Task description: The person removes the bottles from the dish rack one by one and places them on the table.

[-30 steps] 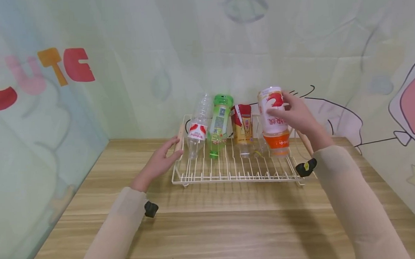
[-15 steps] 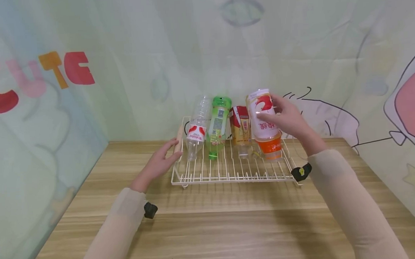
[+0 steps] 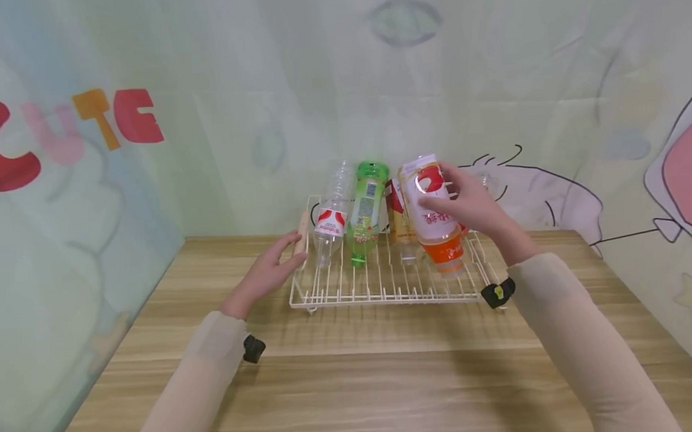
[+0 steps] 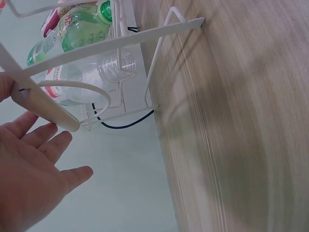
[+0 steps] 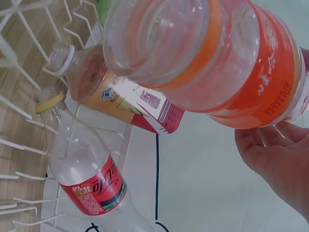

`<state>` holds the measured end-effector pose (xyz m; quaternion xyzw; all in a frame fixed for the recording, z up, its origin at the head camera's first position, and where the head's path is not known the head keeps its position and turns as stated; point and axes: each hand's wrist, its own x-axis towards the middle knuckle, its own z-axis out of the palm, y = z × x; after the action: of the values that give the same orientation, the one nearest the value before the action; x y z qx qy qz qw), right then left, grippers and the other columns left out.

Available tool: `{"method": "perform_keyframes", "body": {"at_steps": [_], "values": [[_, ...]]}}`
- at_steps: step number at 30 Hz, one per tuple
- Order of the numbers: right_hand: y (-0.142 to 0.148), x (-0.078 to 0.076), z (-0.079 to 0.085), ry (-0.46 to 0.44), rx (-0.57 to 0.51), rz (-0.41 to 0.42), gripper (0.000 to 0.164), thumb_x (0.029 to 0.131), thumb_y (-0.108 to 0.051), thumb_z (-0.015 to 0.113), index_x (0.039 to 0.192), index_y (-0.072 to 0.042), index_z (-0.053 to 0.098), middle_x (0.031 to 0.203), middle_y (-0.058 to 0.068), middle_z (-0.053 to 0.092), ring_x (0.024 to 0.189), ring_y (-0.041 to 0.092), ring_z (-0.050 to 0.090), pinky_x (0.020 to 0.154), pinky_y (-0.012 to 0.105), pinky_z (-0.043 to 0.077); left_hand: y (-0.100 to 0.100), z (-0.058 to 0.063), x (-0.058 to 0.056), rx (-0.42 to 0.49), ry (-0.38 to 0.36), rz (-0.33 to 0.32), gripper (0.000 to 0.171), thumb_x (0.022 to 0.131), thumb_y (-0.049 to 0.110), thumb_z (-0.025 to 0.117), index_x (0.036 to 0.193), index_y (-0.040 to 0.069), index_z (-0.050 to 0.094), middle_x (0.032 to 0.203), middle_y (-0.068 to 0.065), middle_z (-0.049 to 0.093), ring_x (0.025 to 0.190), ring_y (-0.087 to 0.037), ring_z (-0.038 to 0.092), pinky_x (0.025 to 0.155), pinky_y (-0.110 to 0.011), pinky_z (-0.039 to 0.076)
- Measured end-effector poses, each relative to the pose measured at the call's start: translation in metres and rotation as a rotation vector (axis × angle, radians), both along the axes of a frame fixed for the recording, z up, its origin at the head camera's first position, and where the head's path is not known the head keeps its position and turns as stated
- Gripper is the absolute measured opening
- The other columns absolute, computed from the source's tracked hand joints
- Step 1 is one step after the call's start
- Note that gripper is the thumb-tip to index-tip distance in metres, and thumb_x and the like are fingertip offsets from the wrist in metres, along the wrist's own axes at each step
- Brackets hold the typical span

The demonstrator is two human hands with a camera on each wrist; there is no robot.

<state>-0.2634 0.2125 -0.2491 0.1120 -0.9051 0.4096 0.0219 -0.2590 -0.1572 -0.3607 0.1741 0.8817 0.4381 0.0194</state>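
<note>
My right hand (image 3: 474,202) grips an upside-down plastic bottle with a pink-white label and an orange band (image 3: 441,231). Its uncapped mouth points down, and it leans over the right part of the white wire rack (image 3: 378,299). Partly behind it is a red-and-yellow bottle (image 5: 116,94). My left hand (image 3: 267,269) lightly pinches the rack's wooden side handle (image 4: 50,111), thumb on one side, fingers on the other. Further left in the rack lean a green bottle (image 3: 365,212) and a clear bottle with a red-and-white label (image 3: 331,223).
In the right wrist view, a clear bottle with a red label (image 5: 96,188) and yellow neck ring leans in the rack. A wood-grain table (image 3: 354,396) lies beneath. Printed curtains (image 3: 294,83) hang close behind and at the sides.
My right hand has moved left with the bottle, drawing it slightly nearer and tilting it more. The red-and-yellow bottle is now partly covered. My left hand stays on the handle.
</note>
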Motion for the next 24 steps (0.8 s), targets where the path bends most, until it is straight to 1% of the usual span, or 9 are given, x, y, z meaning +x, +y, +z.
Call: {"method": "perform_keyframes", "body": {"at_steps": [4,10,15,19,24], "values": [[-0.006,0.003,0.003,-0.009,-0.011,0.02,0.079,0.087,-0.036,0.069,0.152,-0.018,0.027,0.13,0.011,0.052,0.115,0.029,0.051,0.082,0.04,0.056,0.003,0.001,-0.002,-0.009,-0.001,-0.007,0.059,0.1,0.034,0.05,0.149,0.007,0.033,0.158,-0.011,0.023,0.144,-0.037,0.021,0.114,-0.058,0.021],[-0.018,0.01,0.009,-0.004,-0.045,0.064,0.072,0.086,-0.03,0.072,0.144,-0.013,0.034,0.125,0.01,0.053,0.11,0.028,0.054,0.08,0.04,0.055,0.005,0.004,-0.005,-0.022,-0.013,-0.01,0.059,0.1,0.036,0.05,0.149,0.009,0.033,0.159,-0.009,0.022,0.144,-0.036,0.021,0.113,-0.058,0.022],[-0.029,0.014,0.009,0.006,-0.033,0.12,0.069,0.085,-0.028,0.074,0.141,-0.012,0.037,0.123,0.01,0.056,0.108,0.029,0.057,0.079,0.04,0.056,0.004,0.006,-0.004,-0.035,-0.011,-0.011,0.059,0.1,0.033,0.051,0.149,0.008,0.032,0.159,-0.01,0.023,0.144,-0.036,0.021,0.114,-0.057,0.022],[-0.037,0.015,0.008,0.02,-0.024,0.155,0.066,0.083,-0.027,0.075,0.139,-0.015,0.041,0.118,0.008,0.058,0.106,0.025,0.057,0.077,0.037,0.056,-0.001,0.011,-0.002,-0.05,-0.001,-0.013,0.062,0.099,0.034,0.052,0.15,0.008,0.03,0.158,-0.012,0.022,0.143,-0.039,0.022,0.112,-0.059,0.023],[-0.043,0.018,0.007,0.025,0.003,0.184,0.066,0.083,-0.026,0.075,0.139,-0.017,0.042,0.118,0.006,0.058,0.104,0.024,0.056,0.073,0.035,0.056,-0.006,0.022,0.001,-0.085,0.034,-0.023,0.064,0.098,0.037,0.053,0.151,0.009,0.029,0.159,-0.013,0.021,0.144,-0.038,0.02,0.113,-0.059,0.021]]}}
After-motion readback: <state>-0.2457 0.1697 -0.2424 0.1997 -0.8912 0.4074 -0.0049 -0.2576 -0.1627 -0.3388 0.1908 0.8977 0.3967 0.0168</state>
